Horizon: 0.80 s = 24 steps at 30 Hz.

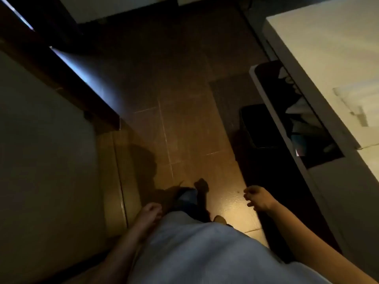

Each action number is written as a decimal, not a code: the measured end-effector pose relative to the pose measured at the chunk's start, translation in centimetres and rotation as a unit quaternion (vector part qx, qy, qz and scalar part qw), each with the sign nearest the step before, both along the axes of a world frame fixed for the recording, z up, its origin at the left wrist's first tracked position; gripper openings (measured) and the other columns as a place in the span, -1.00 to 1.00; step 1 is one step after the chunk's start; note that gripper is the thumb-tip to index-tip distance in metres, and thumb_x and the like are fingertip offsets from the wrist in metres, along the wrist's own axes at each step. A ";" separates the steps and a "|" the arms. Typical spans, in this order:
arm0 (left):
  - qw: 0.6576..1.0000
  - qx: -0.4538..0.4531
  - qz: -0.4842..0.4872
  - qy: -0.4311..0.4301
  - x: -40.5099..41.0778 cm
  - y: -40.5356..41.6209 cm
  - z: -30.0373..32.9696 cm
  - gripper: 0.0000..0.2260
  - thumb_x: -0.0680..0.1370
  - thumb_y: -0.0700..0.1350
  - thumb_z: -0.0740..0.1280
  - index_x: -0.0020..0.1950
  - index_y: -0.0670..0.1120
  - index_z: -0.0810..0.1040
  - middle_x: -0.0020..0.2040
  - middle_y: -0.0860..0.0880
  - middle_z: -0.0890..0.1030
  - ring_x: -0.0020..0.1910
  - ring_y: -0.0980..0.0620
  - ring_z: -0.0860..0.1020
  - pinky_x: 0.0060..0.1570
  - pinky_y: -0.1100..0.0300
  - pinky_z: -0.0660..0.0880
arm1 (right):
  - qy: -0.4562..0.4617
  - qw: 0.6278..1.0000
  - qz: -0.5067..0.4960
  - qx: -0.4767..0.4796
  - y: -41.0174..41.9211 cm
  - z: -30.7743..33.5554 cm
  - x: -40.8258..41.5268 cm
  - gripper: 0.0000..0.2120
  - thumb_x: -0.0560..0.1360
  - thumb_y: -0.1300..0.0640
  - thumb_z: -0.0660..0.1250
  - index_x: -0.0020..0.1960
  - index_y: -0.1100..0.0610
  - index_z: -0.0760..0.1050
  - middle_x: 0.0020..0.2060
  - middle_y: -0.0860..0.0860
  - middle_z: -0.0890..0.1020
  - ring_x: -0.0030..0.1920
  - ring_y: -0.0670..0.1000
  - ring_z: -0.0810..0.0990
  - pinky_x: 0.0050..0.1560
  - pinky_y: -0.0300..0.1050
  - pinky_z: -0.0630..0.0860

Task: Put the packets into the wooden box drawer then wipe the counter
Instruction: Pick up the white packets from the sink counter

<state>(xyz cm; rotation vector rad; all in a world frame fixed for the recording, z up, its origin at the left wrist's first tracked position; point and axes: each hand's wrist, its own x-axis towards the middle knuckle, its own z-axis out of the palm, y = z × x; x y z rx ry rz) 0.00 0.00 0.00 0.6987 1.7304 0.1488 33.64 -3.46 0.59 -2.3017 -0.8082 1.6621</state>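
Note:
I look down at a dim tiled floor (184, 128) between two counters. My left hand (149, 212) hangs by my hip, fingers curled, with nothing in it. My right hand (258, 197) hangs over the floor to the right, fingers loosely curled and empty. A pale counter (328, 48) runs along the right side. No packets and no wooden box drawer are in view. My light shirt (194, 253) fills the bottom of the frame.
A dark open bin or drawer (297, 111) with pale items inside sits under the right counter edge. A black bin (258, 128) stands on the floor beside it. A pale surface (41, 160) with a wooden front (114, 181) lies on the left.

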 end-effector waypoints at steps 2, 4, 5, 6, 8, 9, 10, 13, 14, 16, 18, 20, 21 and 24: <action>0.999 0.015 -0.043 0.001 0.5 3.2 -0.7 -0.90 0.59 -0.21 0.19 0.03 -0.18 0.49 -0.16 -0.10 0.53 -0.19 0.00 0.50 -0.22 0.23 0.42 | 0.003 0.999 -0.030 -0.021 1.0 -0.7 0.2 -0.78 0.53 0.28 0.19 0.16 0.25 0.44 -0.12 0.19 0.53 -0.35 0.01 0.49 -0.44 -0.21 0.33; 0.992 0.022 -0.121 0.014 0.8 7.5 -1.5 -0.87 0.59 -0.21 0.20 0.01 -0.20 0.54 -0.09 -0.17 0.58 -0.13 -0.04 0.52 -0.09 0.16 0.45 | 0.004 0.997 -0.055 -0.049 1.5 -1.4 -0.1 -0.83 0.53 0.29 0.17 0.11 0.23 0.43 -0.17 0.20 0.51 -0.40 0.00 0.47 -0.47 -0.23 0.27; 0.984 0.021 -0.173 0.024 1.1 10.0 -1.7 -0.87 0.58 -0.21 0.21 -0.03 -0.15 0.56 -0.03 -0.19 0.60 -0.07 -0.06 0.52 -0.02 0.15 0.43 | 0.008 0.995 -0.081 -0.063 1.6 -1.6 -0.3 -0.86 0.53 0.30 0.17 0.07 0.21 0.42 -0.17 0.20 0.51 -0.39 0.01 0.47 -0.45 -0.23 0.26; 0.972 0.025 -0.230 0.036 1.5 12.6 -1.7 -0.87 0.57 -0.21 0.22 -0.04 -0.13 0.56 0.01 -0.18 0.59 -0.02 -0.06 0.51 0.01 0.16 0.40 | 0.005 0.991 -0.113 -0.070 1.8 -1.4 -0.5 -0.89 0.53 0.29 0.17 0.04 0.19 0.40 -0.17 0.19 0.51 -0.36 0.03 0.48 -0.42 -0.22 0.27; 0.942 0.031 -0.328 0.060 2.6 17.8 -1.3 -0.88 0.56 -0.25 0.23 0.01 -0.17 0.55 0.02 -0.19 0.58 0.02 -0.08 0.51 -0.01 0.18 0.38 | 0.004 0.982 -0.170 -0.084 2.0 -1.2 -1.2 -0.93 0.53 0.27 0.18 0.00 0.17 0.40 -0.21 0.14 0.52 -0.34 0.04 0.49 -0.36 -0.20 0.31; 0.933 0.030 -0.354 0.062 3.4 20.0 -0.9 -0.87 0.56 -0.27 0.22 0.04 -0.22 0.54 0.01 -0.22 0.59 -0.02 -0.10 0.53 -0.05 0.16 0.40 | 0.010 0.976 -0.200 -0.091 2.0 -1.1 -1.8 -0.93 0.53 0.26 0.19 0.00 0.18 0.41 -0.25 0.12 0.51 -0.35 0.04 0.49 -0.33 -0.18 0.32; 0.925 0.023 -0.376 0.057 4.4 22.1 -0.5 -0.87 0.57 -0.27 0.21 0.06 -0.23 0.51 -0.04 -0.22 0.59 -0.10 -0.08 0.53 -0.13 0.16 0.41 | 0.011 0.969 -0.228 -0.096 2.0 -0.9 -2.4 -0.92 0.53 0.25 0.19 0.01 0.19 0.43 -0.27 0.10 0.51 -0.35 0.04 0.49 -0.29 -0.15 0.35; 0.910 -0.003 -0.411 0.055 9.2 27.4 1.1 -0.90 0.61 -0.22 0.13 0.08 -0.14 0.41 -0.16 -0.06 0.48 -0.29 0.10 0.41 -0.32 0.26 0.29 | 0.006 0.946 -0.311 -0.093 2.6 -0.6 -3.5 -0.81 0.53 0.22 0.22 0.13 0.23 0.45 -0.16 0.15 0.55 -0.22 0.10 0.54 -0.14 -0.05 0.43; 0.906 0.001 -0.421 0.055 11.0 28.6 1.4 -0.90 0.61 -0.22 0.12 0.08 -0.11 0.39 -0.15 -0.05 0.48 -0.29 0.11 0.40 -0.33 0.26 0.28 | 0.012 0.937 -0.337 -0.094 2.7 -0.2 -3.7 -0.77 0.54 0.21 0.21 0.17 0.22 0.44 -0.09 0.18 0.56 -0.16 0.12 0.55 -0.10 -0.01 0.47; 0.900 0.020 -0.434 0.036 14.4 30.4 1.7 -0.85 0.61 -0.21 0.13 0.14 -0.12 0.43 -0.12 -0.06 0.50 -0.28 0.11 0.42 -0.31 0.24 0.28 | 0.026 0.923 -0.371 -0.095 2.9 0.4 -3.9 -0.76 0.55 0.20 0.19 0.20 0.21 0.42 -0.01 0.19 0.56 -0.09 0.13 0.56 0.04 0.06 0.53; 0.884 0.035 -0.465 0.020 17.7 31.4 1.9 -0.78 0.61 -0.19 0.14 0.23 -0.17 0.43 -0.03 -0.08 0.52 -0.26 0.11 0.45 -0.29 0.23 0.28 | 0.024 0.912 -0.399 -0.094 2.8 0.4 -3.9 -0.76 0.56 0.20 0.18 0.21 0.22 0.42 -0.03 0.18 0.55 -0.10 0.12 0.56 0.14 0.12 0.51; 0.869 0.043 -0.494 0.000 20.8 31.8 2.3 -0.76 0.61 -0.18 0.14 0.25 -0.17 0.42 -0.04 -0.06 0.51 -0.24 0.13 0.46 -0.30 0.23 0.28 | 0.029 0.898 -0.429 -0.091 2.6 0.2 -3.4 -0.74 0.56 0.22 0.17 0.22 0.24 0.42 -0.08 0.18 0.53 -0.13 0.12 0.54 0.18 0.18 0.48; 0.862 0.045 -0.505 -0.008 22.2 31.8 2.4 -0.76 0.61 -0.18 0.13 0.26 -0.17 0.41 -0.04 -0.05 0.52 -0.23 0.12 0.47 -0.29 0.23 0.28 | 0.032 0.893 -0.440 -0.089 2.5 0.1 -3.1 -0.74 0.56 0.23 0.17 0.22 0.25 0.41 -0.08 0.18 0.52 -0.13 0.12 0.53 0.19 0.19 0.47; 0.844 0.032 -0.535 0.003 25.6 31.1 1.9 -0.74 0.62 -0.17 0.13 0.28 -0.18 0.40 0.06 -0.10 0.50 -0.09 0.02 0.50 -0.25 0.23 0.30 | 0.038 0.880 -0.467 -0.077 2.2 -0.2 -0.8 -0.75 0.56 0.23 0.18 0.22 0.24 0.41 -0.07 0.19 0.52 -0.12 0.14 0.53 0.18 0.18 0.48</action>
